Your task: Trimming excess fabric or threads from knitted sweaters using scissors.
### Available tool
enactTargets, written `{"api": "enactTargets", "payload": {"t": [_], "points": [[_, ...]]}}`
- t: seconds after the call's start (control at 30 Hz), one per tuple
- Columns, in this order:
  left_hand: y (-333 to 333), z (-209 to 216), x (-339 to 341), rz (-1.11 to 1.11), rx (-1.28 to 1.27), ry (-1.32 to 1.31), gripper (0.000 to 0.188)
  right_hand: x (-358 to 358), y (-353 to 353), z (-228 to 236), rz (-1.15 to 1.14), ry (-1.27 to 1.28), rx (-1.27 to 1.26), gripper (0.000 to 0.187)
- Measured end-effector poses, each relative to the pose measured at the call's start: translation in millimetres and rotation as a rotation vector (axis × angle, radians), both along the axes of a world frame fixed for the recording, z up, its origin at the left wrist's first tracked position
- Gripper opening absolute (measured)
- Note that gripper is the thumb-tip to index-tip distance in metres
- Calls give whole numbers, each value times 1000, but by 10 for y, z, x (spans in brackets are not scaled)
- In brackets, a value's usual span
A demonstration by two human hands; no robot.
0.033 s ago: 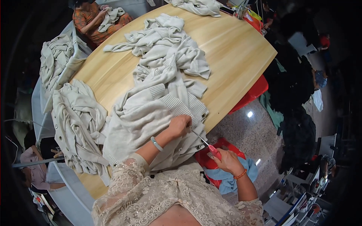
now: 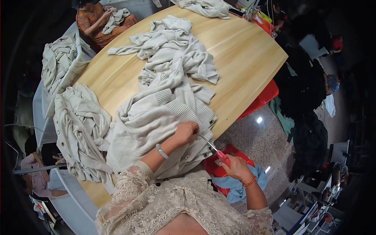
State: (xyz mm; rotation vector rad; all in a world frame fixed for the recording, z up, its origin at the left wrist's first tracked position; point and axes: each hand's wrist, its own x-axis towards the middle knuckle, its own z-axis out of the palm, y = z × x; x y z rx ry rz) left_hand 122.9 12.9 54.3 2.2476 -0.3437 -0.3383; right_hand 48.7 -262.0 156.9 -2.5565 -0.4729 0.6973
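A cream knitted cardigan (image 2: 147,125) with ribbed edges and dark buttons is spread at the near side of the table. My left hand (image 2: 186,132) is closed on the cardigan's fabric near its right edge, its fingertips partly hidden. In my right hand (image 2: 237,167) is a slim tool (image 2: 223,157) with a pinkish-red handle and a thin metal shaft. The shaft points up and left, and its tip reaches my left fingers; whether it ends in a hook or a point, I cannot tell.
More cream knitwear (image 2: 176,47) trails across the wooden table (image 2: 243,51). Another buttoned cardigan (image 2: 78,129) hangs over its left edge, beside a heaped bin (image 2: 80,58). A red stool (image 2: 231,150) with blue cloth (image 2: 246,184) stands below right. A person (image 2: 96,23) sits at the far left.
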Motion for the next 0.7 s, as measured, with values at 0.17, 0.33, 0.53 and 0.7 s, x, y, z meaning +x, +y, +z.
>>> {"api": "enactTargets", "payload": {"t": [0.17,0.33,0.53,0.7], "points": [[156,257,286,66,-312,157,13,401,41,-8,-123,37,127,34],[653,257,1358,570,24,-452,49,662,77,-154,-167,-164,197,29],[942,31,2141,652,101,39,62,950,-81,-313,-256,-168,163,30],[-202,513,1685,31,-374,-76,26,1525,-110,-139,-676,141,240,31]]}}
